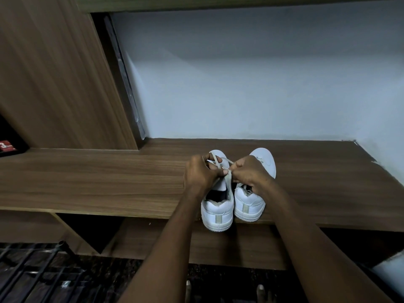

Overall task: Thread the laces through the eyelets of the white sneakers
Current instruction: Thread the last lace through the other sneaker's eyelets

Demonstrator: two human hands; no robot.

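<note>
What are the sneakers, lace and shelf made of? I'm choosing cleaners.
Sneakers: apparently smooth white leather or synthetic, matte sheen, rubbery ribbed soles. Lace: flat woven fabric, greyish, limp. Shelf: brown wood-grain, probably laminate; streaks look uniform, finish matte.

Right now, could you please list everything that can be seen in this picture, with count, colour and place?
white low-top sneakers: two, white with a grey heel strip, side by side at the front edge of the shelf, heels toward the camera.
flat shoelace: one seen, pale grey-white, over the left sneaker, pinched by both hands.
brown wood-grain shelf: one, brown, across the middle.
brown wood-grain side panel: one, upper left.
pale wall: one, bluish white, behind the shelf.
red packet: one, far left edge, mostly hidden.
black metal grille: one, lower left.
left hand: one, on the lace.
right hand: one, on the lace, over the right sneaker.
</note>
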